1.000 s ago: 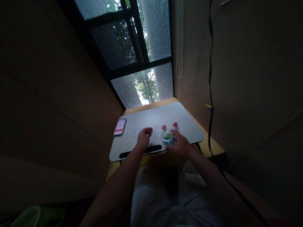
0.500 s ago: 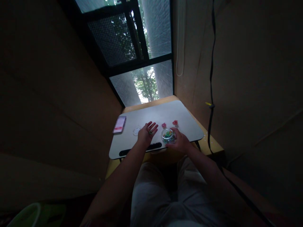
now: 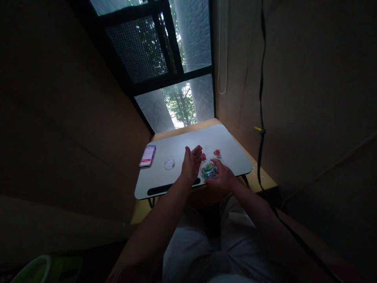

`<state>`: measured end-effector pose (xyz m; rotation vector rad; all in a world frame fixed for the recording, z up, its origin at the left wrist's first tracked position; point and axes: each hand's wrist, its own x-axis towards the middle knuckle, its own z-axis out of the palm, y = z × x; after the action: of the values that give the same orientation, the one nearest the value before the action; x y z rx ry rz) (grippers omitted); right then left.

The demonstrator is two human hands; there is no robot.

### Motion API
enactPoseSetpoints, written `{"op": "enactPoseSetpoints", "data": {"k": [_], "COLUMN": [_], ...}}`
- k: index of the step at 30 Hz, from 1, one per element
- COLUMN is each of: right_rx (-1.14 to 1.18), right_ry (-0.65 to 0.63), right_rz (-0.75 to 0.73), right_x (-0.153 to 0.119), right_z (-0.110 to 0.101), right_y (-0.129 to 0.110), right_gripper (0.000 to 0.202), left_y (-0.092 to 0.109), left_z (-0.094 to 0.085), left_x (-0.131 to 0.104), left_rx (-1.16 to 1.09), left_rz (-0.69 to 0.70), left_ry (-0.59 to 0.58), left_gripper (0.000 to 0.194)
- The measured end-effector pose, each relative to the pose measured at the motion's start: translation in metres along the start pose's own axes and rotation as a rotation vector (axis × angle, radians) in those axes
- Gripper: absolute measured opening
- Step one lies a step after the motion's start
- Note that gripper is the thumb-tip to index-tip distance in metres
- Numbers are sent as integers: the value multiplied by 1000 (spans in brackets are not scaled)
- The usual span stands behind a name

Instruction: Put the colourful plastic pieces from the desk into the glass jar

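My right hand is wrapped around the right side of a round clear jar on the white lap table. Small green, orange and other coloured pieces show inside it. My left hand is held on edge just left of the jar, its fingers stretched out and thumb raised. The palm faces the jar, and I see nothing held in it. Beyond the jar lie a pink cluster and a red-pink cluster, both too small to name. A round clear lid lies left of my left hand.
A phone lies at the left edge of the white table. Along the near edge runs a black slot. A dark cord hangs on the right, and a window stands behind the table.
My left hand has moved right towards the jar and turned from palm up to on edge. The small greenish pieces seen in its palm no longer show. My right hand keeps its hold.
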<state>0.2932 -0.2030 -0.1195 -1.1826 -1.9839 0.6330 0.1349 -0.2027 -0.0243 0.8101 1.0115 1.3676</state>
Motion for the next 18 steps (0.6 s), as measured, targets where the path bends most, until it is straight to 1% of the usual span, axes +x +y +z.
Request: {"op": "enactPoseSetpoints", "data": {"k": [2, 4, 7, 9, 10, 12, 14, 16, 18], "right_rx": [-9, -12, -21, -30, -30, -21, -12, -6, -5], "right_ry": [-3, -6, -6, -6, -7, -11, -11, -16, -24], "right_rz": [2, -4, -14, -19, -23, -29, -28, -22, -16], "right_x": [0, 0, 0, 0, -1, -1, -1, -2, -2], "right_z": [0, 0, 0, 0, 0, -1, -1, -1, -1], "right_y": [0, -1, 0, 0, 0, 1, 2, 2, 2], "right_gripper": [92, 92, 92, 92, 92, 90, 89, 89, 90], "left_y": [-5, -10, -16, -21, -24, -32, -40, -48, -54], "left_z": [1, -3, -14, -25, -31, -44, -54, -62, -66], "left_x": [1, 3, 9, 15, 18, 25, 32, 37, 41], "left_rx": [50, 81, 142, 186, 205, 275, 415, 587, 755], "left_rz": [38, 75, 114, 98, 68, 17, 16, 86, 193], "left_ry": [-20, 1, 92, 156, 182, 226, 262, 251, 182], "left_gripper": [71, 65, 47, 34, 30, 29, 31, 36, 44]}}
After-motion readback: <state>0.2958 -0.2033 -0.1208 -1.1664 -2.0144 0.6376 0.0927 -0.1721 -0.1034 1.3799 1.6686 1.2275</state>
